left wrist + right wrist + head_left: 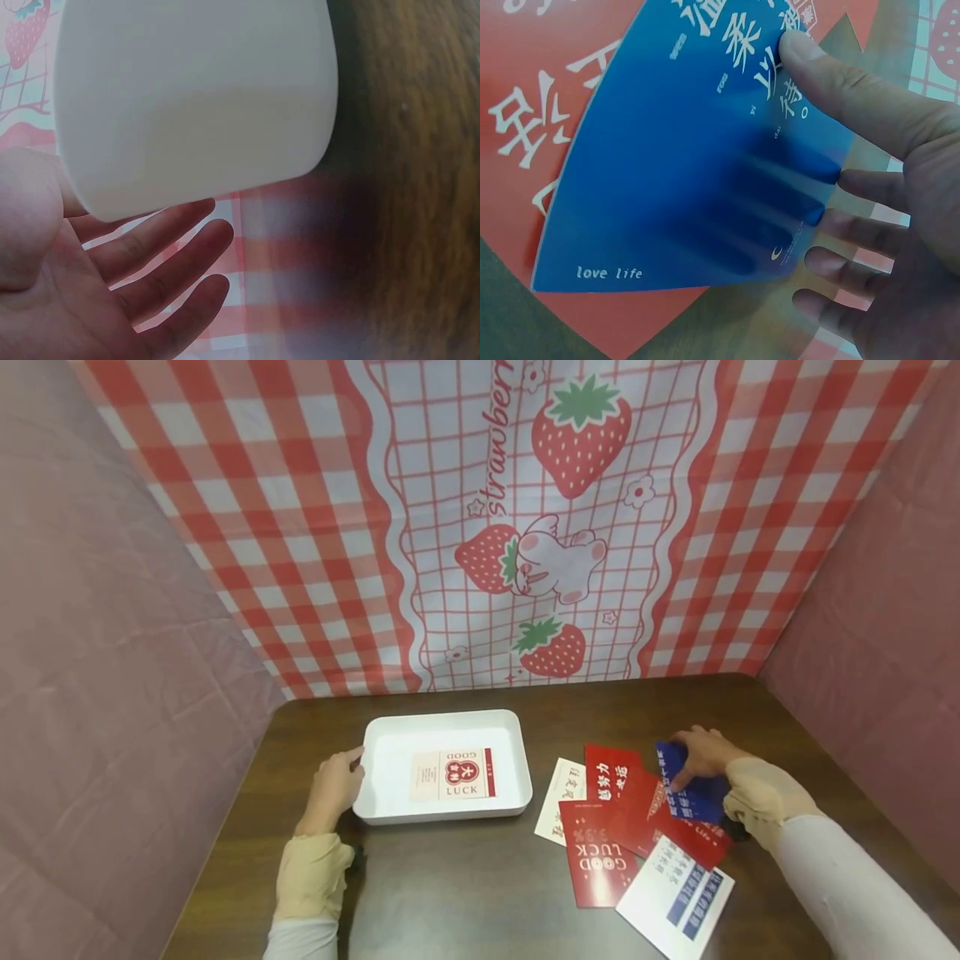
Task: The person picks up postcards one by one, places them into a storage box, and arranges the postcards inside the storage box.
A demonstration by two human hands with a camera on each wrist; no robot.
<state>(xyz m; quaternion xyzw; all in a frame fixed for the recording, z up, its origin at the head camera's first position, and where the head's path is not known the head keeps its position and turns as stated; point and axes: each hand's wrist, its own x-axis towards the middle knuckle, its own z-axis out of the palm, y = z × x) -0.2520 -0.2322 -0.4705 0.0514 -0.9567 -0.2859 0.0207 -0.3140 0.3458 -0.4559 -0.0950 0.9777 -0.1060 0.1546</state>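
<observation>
My left hand (335,785) is at the left end of a white tray (442,721), holding its rim with the thumb over the edge; the other fingers spread loosely beside the corner in the left wrist view. A cream and red "GOOD LUCK" card (453,774) lies in the tray. At the right, my right hand (701,753) grips a blue card (652,195) with white writing, its thumb on the face and fingertips at the edge. Beneath the blue card is a red card (525,105) with white characters.
Around the blue card, several cards overlap on the brown table (450,885): a cream card (558,797), a red "GOOD LUCK" card (592,852) and a white card (660,893) with blue bands. A strawberry-print cloth (525,610) hangs behind the table.
</observation>
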